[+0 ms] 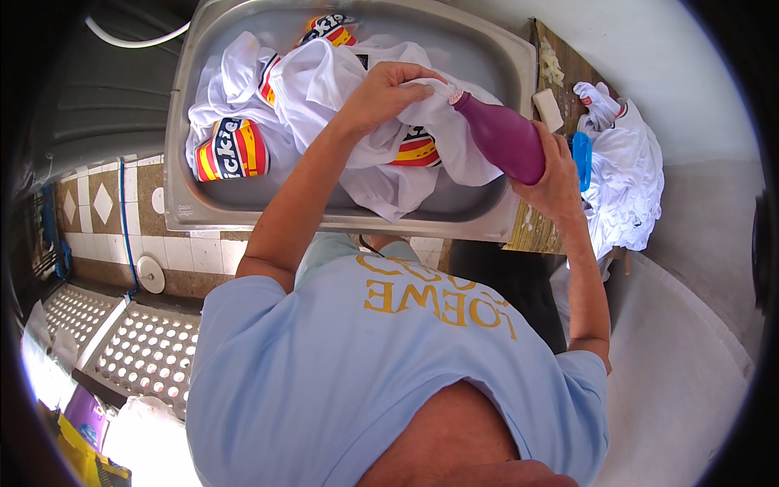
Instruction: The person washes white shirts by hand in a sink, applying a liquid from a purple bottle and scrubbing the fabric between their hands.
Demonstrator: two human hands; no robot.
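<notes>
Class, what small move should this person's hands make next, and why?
Perhaps press the purple bottle tip-first against the white cloth: the right hand holds its pale end at the cloth, which the left hand pinches over the metal basin.

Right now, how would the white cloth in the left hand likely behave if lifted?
Probably floppy: the white cloth sags in folds from the left hand. Perhaps heavy, as the sink below seems to hold cloudy water.
</notes>
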